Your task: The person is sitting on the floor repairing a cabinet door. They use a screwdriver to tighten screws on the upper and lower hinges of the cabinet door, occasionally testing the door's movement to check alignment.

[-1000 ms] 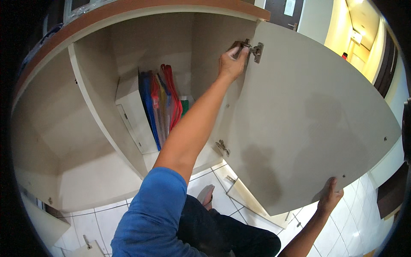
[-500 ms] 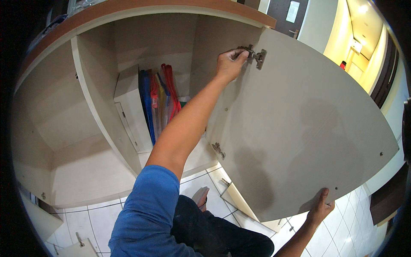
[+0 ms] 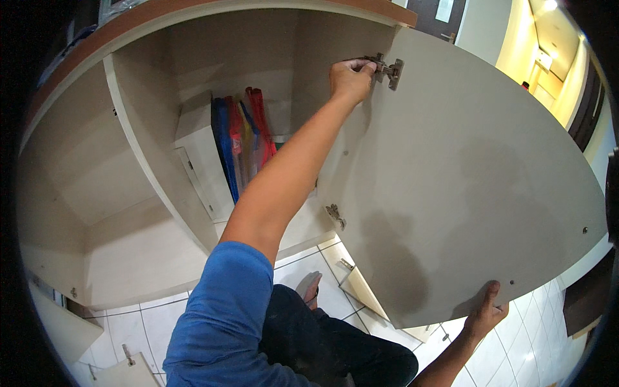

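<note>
Left hand (image 3: pixel 353 80) pinches the silver metal upper hinge (image 3: pixel 394 75) at the pale inner cabinet wall (image 3: pixel 317 55), right hand (image 3: pixel 487 316) clasps the open, flat, pale-grey door (image 3: pixel 464 174) by its lower edge, and steady support there should spare the hinge strain.

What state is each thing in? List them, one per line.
Cabinet door: open, held by right hand
Upper hinge: pinched in left hand
Lower hinge: untouched
Plastic folders: standing, packed together
White box: standing beside the folders
Lower-left panel: lying on floor

No readable text, labels, numbers or signs in view.
</note>
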Available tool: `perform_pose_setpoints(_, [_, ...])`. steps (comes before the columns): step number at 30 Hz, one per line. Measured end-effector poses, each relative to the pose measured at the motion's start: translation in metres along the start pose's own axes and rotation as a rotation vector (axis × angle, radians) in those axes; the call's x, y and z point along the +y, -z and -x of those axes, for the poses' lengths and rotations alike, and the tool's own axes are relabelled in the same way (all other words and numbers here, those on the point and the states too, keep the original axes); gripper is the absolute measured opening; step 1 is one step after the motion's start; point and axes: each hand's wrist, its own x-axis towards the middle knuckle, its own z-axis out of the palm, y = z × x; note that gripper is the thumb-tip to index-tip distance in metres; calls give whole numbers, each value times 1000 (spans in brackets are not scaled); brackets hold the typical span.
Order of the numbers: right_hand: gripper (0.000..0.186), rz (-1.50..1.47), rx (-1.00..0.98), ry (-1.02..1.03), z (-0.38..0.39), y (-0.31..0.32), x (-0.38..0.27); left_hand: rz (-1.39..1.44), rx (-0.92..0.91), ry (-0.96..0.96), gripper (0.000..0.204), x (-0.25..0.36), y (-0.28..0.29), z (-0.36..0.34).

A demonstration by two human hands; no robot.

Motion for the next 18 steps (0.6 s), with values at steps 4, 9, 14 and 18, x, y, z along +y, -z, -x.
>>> perform_pose_setpoints(4, [61,5,41,-4,1,1,8,29,1,-213,33,-32,2,-13])
perform_pose_setpoints(9, [67,-15,76,-25,6,-9,-10,143,-109,-176,51,-45,3,-19])
perform_pose_setpoints(14, [53,4,124,0,10,-13,-18,151,-172,-185,40,-32,11,-20])
perform_pose_setpoints(18, [49,68,201,44,13,-14,-17,65,-203,-188,40,-11,10,-8])
